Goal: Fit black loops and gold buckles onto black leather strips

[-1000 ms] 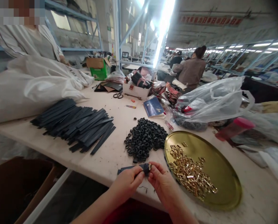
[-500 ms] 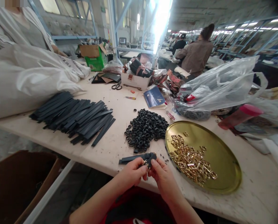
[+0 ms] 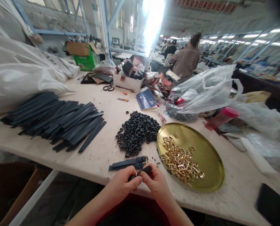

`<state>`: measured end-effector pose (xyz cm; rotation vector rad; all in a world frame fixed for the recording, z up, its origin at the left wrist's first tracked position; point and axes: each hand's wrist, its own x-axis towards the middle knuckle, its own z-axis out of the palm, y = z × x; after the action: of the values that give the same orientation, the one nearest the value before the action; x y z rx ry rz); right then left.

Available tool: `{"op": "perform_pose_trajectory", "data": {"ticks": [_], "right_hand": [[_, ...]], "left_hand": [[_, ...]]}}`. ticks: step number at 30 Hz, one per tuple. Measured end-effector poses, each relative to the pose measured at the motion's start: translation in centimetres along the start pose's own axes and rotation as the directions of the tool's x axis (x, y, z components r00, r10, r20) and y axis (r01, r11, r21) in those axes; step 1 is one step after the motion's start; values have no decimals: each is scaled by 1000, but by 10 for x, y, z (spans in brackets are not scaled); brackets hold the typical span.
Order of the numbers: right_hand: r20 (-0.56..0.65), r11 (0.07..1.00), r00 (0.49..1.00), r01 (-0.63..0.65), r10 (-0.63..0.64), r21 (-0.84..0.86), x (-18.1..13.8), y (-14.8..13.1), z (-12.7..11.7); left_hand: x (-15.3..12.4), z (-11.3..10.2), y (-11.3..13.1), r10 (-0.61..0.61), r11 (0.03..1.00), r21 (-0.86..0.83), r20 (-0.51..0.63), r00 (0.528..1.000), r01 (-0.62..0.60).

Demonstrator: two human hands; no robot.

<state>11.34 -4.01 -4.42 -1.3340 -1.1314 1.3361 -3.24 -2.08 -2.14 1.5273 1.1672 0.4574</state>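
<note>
Close to the table's front edge, my left hand (image 3: 125, 180) and my right hand (image 3: 155, 180) meet, fingertips pinched on a short dark strap (image 3: 146, 169). A glint of gold shows between the fingers, and my fingers hide most of the strap's middle. Just beyond my hands lie dark straps (image 3: 128, 163) with gold buckles at their right ends. Behind them is a heap of small black strap loops (image 3: 140, 130). To the right, a round gold tray (image 3: 209, 163) carries many loose gold buckles (image 3: 181, 161).
A pile of long dark strips (image 3: 57, 119) and a big white sack (image 3: 24, 72) occupy the left. Farther back are scissors (image 3: 108, 88), a blue booklet (image 3: 146, 99) and a white box (image 3: 128, 82). Plastic bags (image 3: 201, 91), a pink-capped bottle (image 3: 222, 118) and a dark flat object (image 3: 273, 204) lie right.
The view has turned to the right, so the table's contents sit farther left. My fingers have shifted on the strap, whose dark end now points up to the right.
</note>
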Motion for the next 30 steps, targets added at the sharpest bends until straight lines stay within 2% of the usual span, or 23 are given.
{"op": "perform_pose_trajectory", "data": {"ticks": [2, 4, 7, 9, 10, 11, 12, 15, 18, 23, 24, 25, 26, 28, 29, 30], "right_hand": [[52, 993, 998, -37, 31, 111, -1, -2, 1], [75, 992, 997, -11, 2, 125, -1, -4, -1], [177, 999, 984, 28, -35, 44, 12, -4, -14], [210, 990, 977, 73, -46, -125, 33, -3, -28], [156, 958, 985, 115, -75, -264, 47, -1, -34], [78, 861, 985, 175, -156, -478, 62, 0, -40], [50, 703, 971, 204, -233, -681, 77, 2, -45], [28, 546, 954, 195, -299, -815, 110, 8, -47], [34, 506, 951, 193, -306, -841, 118, 16, -39], [69, 511, 951, 221, -300, -831, 102, 24, -34], [58, 535, 953, 217, -298, -816, 98, 22, -35], [35, 603, 957, 210, -288, -770, 93, 19, -35], [9, 714, 967, 194, -254, -673, 88, 15, -34], [-6, 950, 995, 97, -103, -296, 76, 5, -30], [17, 998, 1000, 11, -10, -56, 70, 0, -27], [50, 986, 996, -75, 68, 151, 64, -5, -24]], "left_hand": [[4, -1, -3, -31, 999, -14, 29, 999, 32], [9, -1, -5, -68, 996, -54, 25, 997, 69], [15, 1, -6, -76, 982, -172, 15, 997, 77], [17, 1, -5, -32, 981, -192, 2, 999, 32], [19, 2, -5, -13, 984, -177, -5, 1000, 12], [20, 2, -5, -7, 988, -154, -17, 1000, 4], [22, 2, -6, -12, 990, -139, -33, 999, 7], [28, 3, -13, -57, 987, -153, -76, 996, 45], [32, 3, -23, -95, 983, -169, -99, 991, 77], [31, 1, -31, -81, 991, -120, -164, 983, 62], [31, 1, -30, -71, 993, -111, -182, 981, 51], [31, 0, -28, -61, 993, -107, -199, 978, 40], [32, 0, -26, -51, 994, -109, -218, 975, 27], [33, 0, -20, -30, 993, -119, -250, 968, 0], [33, 0, -18, -25, 992, -130, -259, 965, -9], [33, 0, -15, -25, 990, -143, -264, 964, -14]]}}
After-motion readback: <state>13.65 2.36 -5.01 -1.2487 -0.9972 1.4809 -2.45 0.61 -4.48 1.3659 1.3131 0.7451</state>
